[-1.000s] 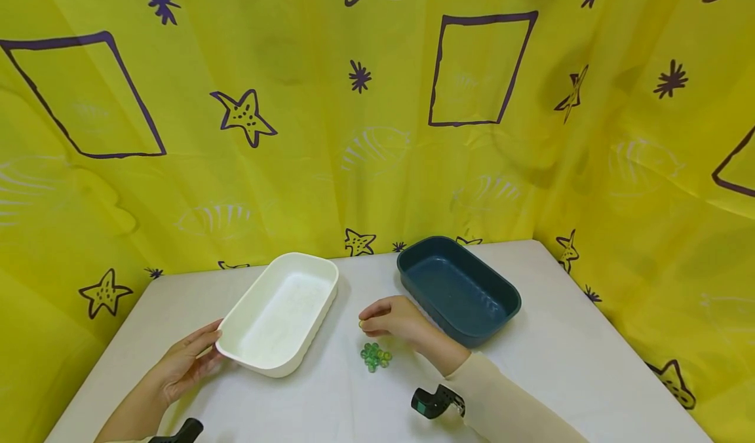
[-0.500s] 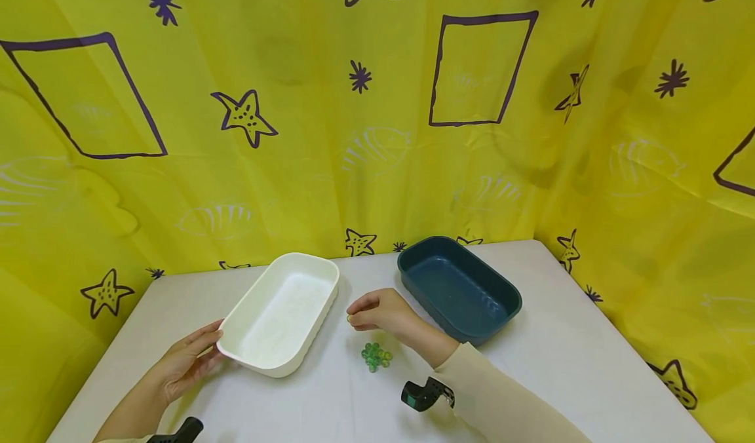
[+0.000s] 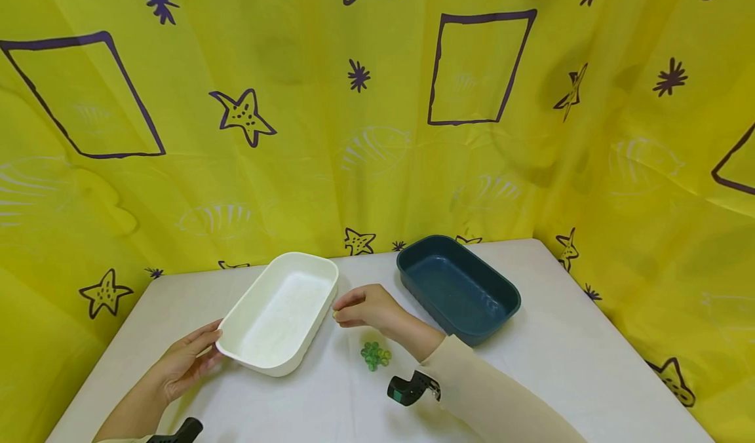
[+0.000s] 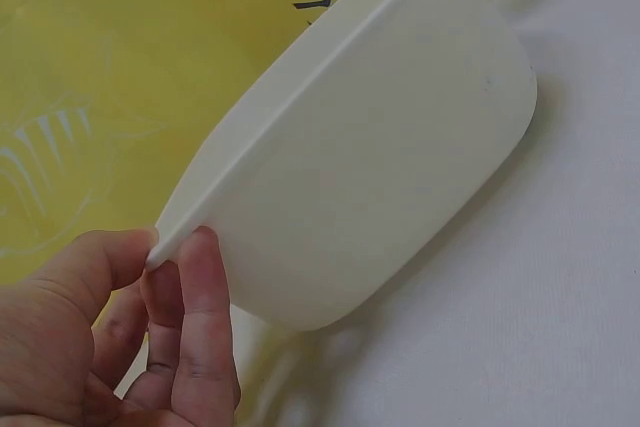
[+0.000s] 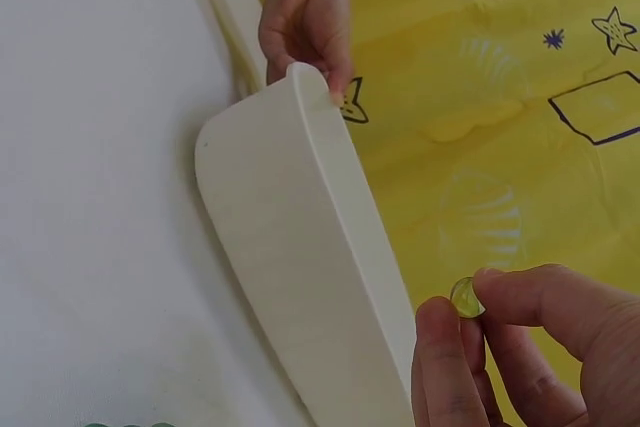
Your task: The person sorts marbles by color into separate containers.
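Note:
My left hand (image 3: pixel 183 364) pinches the near left rim of a white rectangular basin (image 3: pixel 283 312); the left wrist view shows the thumb on top and fingers under the lip. Between thumb and fingertips, my right hand (image 3: pixel 374 308) holds a clear yellow glass marble (image 5: pixel 465 298). That hand is just right of the white basin's right rim, above the table. A small cluster of green and yellow marbles (image 3: pixel 374 356) lies on the table below the right hand.
A dark teal basin (image 3: pixel 460 289) stands at the back right, behind the right forearm. The white-covered table (image 3: pixel 330 410) meets a yellow patterned curtain (image 3: pixel 307 168) at the back and sides. Each wrist bears a black camera mount (image 3: pixel 409 388).
The right hand has moved left with the marble, from above the marble cluster to close beside the white basin's rim. The left hand and both basins have stayed put.

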`<state>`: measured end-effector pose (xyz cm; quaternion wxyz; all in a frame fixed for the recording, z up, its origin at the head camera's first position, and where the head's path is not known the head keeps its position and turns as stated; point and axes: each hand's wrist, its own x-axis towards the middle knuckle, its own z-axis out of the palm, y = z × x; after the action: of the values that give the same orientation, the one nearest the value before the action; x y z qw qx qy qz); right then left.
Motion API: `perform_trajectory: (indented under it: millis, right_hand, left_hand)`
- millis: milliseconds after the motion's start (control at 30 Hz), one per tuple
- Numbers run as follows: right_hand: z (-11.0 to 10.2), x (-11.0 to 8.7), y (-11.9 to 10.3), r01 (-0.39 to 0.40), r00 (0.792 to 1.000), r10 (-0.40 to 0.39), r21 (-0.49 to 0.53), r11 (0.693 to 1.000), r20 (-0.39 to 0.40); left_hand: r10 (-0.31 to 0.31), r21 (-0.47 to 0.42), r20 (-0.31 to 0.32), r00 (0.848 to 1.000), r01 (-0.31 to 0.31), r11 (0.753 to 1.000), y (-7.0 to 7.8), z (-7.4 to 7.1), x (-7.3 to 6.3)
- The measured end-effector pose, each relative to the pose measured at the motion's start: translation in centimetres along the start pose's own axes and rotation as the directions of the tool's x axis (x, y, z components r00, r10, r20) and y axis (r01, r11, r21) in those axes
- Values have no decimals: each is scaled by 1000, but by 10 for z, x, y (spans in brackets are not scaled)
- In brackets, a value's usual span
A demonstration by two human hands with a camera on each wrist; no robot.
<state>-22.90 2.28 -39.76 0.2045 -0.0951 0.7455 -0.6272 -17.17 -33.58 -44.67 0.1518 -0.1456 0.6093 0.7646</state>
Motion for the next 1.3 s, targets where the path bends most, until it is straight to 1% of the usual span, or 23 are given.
perform_trajectory:
  millis: [267, 533, 733, 1067, 1300]
  right_hand:
    - [10, 4, -6, -28, 1000, 28, 37, 999, 1]
    - [18, 7, -10, -17, 1000, 16, 72, 997, 10]
    - [23, 8, -14, -17, 1000, 16, 74, 997, 15]
    - [30, 15, -14, -9, 999, 3, 123, 992, 48]
    - [38, 15, -15, -15, 998, 8, 129, 991, 54]
  left_hand:
    - [1, -15, 6, 1000, 0, 1000, -1, -1, 1]
    - [1, -15, 7, 1000, -1, 1000, -2, -3, 1]
    - [-7, -15, -4, 1000, 7, 1000, -2, -2, 1]
    - [-8, -15, -5, 1000, 8, 1000, -2, -2, 1]
    - [-10, -29, -2, 1000, 10, 1000, -3, -3, 2]
